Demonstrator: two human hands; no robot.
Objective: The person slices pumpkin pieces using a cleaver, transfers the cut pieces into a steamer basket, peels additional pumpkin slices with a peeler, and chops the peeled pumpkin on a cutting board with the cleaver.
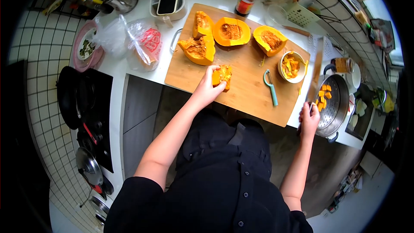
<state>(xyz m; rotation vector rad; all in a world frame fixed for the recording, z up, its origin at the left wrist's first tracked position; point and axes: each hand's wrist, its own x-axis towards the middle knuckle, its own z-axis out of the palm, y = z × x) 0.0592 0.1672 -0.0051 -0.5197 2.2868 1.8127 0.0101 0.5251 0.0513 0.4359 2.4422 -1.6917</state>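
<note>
My left hand (pixel 209 87) grips a small pumpkin piece (pixel 223 77), its stringy side up, over the near part of the wooden cutting board (pixel 246 97). Off the board's right side, my right hand (pixel 309 118) is closed around the handle of a large knife (pixel 317 70), whose blade points away from me beside the steamer. Larger pumpkin pieces (pixel 231 32) with seedy centres lie along the board's far side. A green peeler (pixel 272 88) rests on the board near a white bowl (pixel 281 65) of peelings.
A perforated metal steamer (pixel 336 114) with pumpkin cubes stands at the right. Plastic bags (pixel 144 47), a pink basin (pixel 77 58) and a container (pixel 179 13) with a phone on it are left of and behind the board. A dark bottle (pixel 245 3) stands behind it. A stove (pixel 101 116) is at far left.
</note>
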